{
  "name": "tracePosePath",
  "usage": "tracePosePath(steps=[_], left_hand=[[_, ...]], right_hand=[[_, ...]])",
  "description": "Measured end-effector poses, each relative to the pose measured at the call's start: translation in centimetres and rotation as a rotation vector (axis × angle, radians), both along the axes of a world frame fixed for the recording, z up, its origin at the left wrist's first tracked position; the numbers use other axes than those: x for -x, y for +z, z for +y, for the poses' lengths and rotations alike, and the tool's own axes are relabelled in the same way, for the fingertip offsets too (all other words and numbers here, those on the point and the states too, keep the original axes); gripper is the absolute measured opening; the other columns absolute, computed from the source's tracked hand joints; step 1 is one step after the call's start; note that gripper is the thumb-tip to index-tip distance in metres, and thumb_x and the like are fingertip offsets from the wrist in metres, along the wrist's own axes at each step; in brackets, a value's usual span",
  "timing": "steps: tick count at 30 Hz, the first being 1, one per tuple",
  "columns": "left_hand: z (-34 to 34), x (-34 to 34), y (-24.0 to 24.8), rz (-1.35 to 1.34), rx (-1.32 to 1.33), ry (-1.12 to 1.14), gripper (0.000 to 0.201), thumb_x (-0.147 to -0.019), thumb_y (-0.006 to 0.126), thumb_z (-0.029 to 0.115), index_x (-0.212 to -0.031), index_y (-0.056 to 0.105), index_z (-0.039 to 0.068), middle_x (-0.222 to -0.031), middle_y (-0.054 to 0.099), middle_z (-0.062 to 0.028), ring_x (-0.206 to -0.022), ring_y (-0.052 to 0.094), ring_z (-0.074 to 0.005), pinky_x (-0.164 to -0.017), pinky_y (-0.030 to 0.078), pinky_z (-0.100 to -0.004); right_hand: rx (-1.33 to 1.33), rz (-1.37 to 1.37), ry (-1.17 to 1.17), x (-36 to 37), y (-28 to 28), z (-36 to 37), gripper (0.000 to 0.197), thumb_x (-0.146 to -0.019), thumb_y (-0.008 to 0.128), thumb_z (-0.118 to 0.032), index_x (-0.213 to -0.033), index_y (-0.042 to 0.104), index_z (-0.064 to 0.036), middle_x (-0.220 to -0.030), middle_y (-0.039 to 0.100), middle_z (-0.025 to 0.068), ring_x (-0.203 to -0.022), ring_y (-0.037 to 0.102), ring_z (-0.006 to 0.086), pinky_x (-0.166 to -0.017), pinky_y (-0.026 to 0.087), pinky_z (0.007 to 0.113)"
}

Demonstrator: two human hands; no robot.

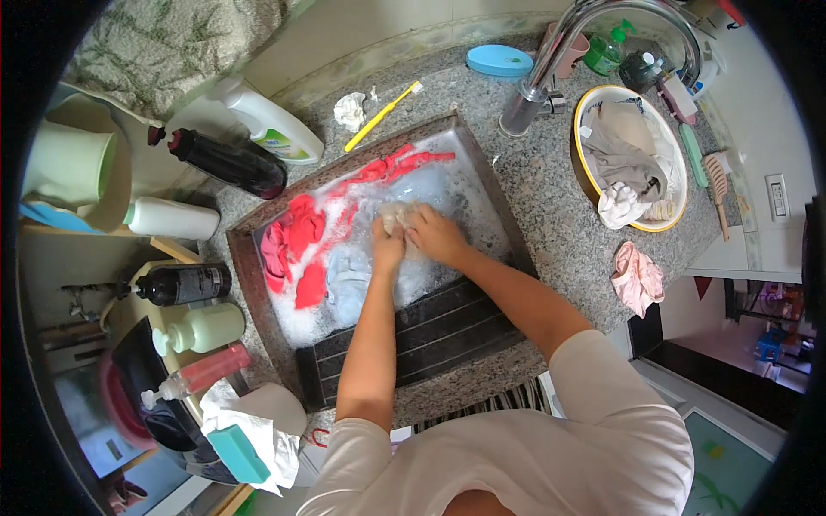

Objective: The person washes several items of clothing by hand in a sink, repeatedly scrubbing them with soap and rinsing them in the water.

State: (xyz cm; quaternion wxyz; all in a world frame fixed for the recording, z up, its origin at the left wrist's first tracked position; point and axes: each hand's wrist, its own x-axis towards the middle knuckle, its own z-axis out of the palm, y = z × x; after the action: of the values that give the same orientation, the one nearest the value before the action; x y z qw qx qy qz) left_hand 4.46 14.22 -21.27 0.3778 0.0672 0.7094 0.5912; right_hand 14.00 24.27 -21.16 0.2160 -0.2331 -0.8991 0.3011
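Observation:
My left hand [387, 245] and my right hand [435, 235] are close together over the middle of a stone sink [508, 206]. Both are closed on a wet cream-coloured cloth [397, 215], bunched between them. Around them spreads soapy, foamy water. A red garment [303, 228] floats at the left, partly covered in suds. Pale blue cloth [346, 273] lies in the water beside my left wrist. Below my forearms a dark ridged washboard [430, 322] slopes along the sink's near side. Some fingers are hidden by the cloth and foam.
Right of the tap [520, 107], a yellow-rimmed basin [583, 168] holds clothes. Pink cloth [638, 279] lies on the granite counter. A yellow toothbrush [379, 119] rests behind the sink. A dark bottle [228, 163], a white bottle [271, 125] and several pump bottles line the left.

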Motion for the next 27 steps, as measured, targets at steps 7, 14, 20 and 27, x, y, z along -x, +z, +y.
tracePosePath(steps=[7,14,20,27], left_hand=[[1.4,0.0,1.5,-0.664,-0.186,0.167,0.026,-0.085,0.051,0.026,-0.097,0.055,0.004,-0.087,0.058,-0.0092,-0.081,0.054,-0.0219,-0.071,0.044,-0.0319],[-1.4,1.8,1.2,-0.707,-1.030,-0.065,0.026,-0.086,0.047,0.033,-0.088,0.057,0.010,-0.086,0.059,-0.0073,-0.074,0.056,-0.0181,-0.065,0.045,-0.0285],[0.3,-1.5,8.2,-0.887,-0.509,0.149,0.035,-0.085,0.049,0.038,-0.100,0.054,0.007,-0.099,0.059,-0.0061,-0.089,0.057,-0.0227,-0.078,0.047,-0.0359],[-0.9,-0.7,2.2,0.089,-0.039,-0.031,0.030,-0.081,0.044,0.004,-0.110,0.049,0.010,-0.081,0.053,-0.0060,-0.064,0.048,-0.0112,-0.054,0.041,-0.0251]], right_hand=[[0.364,-0.200,0.020,2.1,3.0,1.8,0.017,-0.075,0.054,-0.020,-0.080,0.057,-0.0036,-0.080,0.059,0.0179,-0.072,0.057,0.0329,-0.065,0.044,0.043],[-0.320,0.241,0.083,4.6,7.5,-9.3,0.012,-0.066,0.061,-0.026,-0.068,0.057,-0.0146,-0.076,0.056,0.0066,-0.072,0.057,0.0261,-0.064,0.043,0.044],[0.055,0.040,-0.055,3.3,5.5,1.2,0.013,-0.073,0.053,-0.024,-0.068,0.059,-0.0133,-0.069,0.059,0.0089,-0.062,0.056,0.0312,-0.054,0.045,0.041],[-0.103,0.115,0.093,-0.1,1.7,0.3,0.017,-0.076,0.056,-0.019,-0.087,0.054,-0.0062,-0.091,0.049,0.0136,-0.075,0.054,0.0324,-0.065,0.046,0.041]])
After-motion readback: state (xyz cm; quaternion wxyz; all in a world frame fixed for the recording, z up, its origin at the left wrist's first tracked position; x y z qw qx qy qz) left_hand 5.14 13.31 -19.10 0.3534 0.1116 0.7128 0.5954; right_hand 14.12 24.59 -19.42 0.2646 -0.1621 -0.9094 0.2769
